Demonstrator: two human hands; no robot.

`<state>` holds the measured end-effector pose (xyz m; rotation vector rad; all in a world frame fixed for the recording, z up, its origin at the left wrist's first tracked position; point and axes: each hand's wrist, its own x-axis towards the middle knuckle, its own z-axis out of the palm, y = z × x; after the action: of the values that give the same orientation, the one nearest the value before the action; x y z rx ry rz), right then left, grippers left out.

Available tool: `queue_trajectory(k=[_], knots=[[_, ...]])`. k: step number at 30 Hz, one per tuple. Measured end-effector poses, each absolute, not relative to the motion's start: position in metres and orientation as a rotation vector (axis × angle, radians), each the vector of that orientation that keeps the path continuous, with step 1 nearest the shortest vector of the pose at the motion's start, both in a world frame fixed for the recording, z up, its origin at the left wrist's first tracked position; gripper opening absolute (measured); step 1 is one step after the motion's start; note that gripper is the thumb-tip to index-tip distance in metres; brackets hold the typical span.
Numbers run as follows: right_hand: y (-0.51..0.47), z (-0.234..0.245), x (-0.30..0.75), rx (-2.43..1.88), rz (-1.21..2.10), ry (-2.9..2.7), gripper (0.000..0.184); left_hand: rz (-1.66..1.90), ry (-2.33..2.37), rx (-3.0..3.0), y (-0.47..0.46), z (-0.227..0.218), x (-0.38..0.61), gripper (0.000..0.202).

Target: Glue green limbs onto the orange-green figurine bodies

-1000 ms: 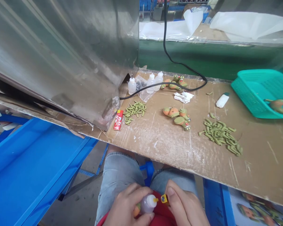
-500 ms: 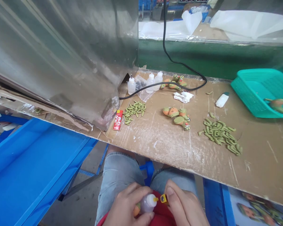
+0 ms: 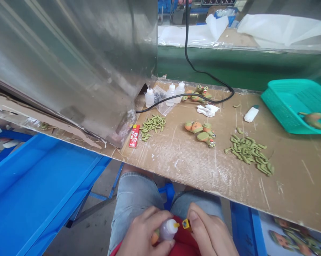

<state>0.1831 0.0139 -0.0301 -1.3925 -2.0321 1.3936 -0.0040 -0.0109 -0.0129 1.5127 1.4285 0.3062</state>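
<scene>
Head view: at six o'clock your left hand point(image 3: 141, 234) grips a plastic squeeze bottle point(image 3: 168, 230), nozzle just beside a small yellow piece point(image 3: 186, 224) pinched by your right hand point(image 3: 210, 231); a slipped squeeze could drip onto the red fabric point(image 3: 183, 243)

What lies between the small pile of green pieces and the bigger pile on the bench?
The head view shows orange-green figure parts between them.

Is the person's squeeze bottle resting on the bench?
No, the left hand holds the squeeze bottle above their denim shorts, below the cardboard-topped bench.
</scene>
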Motion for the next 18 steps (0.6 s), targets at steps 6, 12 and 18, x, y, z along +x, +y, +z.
queue_trajectory(k=[6, 12, 18], knots=[[0.0136, -0.0312, 0.1831, -1.4, 1.393, -2.028, 0.034, 0.332, 1.431, 1.511, -0.0126, -0.0135, -0.0044, 0.038], [0.0139, -0.0313, 0.1831, -1.384, 1.379, -2.005, 0.035, 0.31, 1.425, 1.515, -0.0108, -0.0132, -0.0046, 0.037], [0.0125, -0.0302, 0.1826, -1.396, 1.454, -1.878, 0.036, 0.28, 1.428, 1.521, -0.0102, -0.0127, -0.0028, 0.037]])
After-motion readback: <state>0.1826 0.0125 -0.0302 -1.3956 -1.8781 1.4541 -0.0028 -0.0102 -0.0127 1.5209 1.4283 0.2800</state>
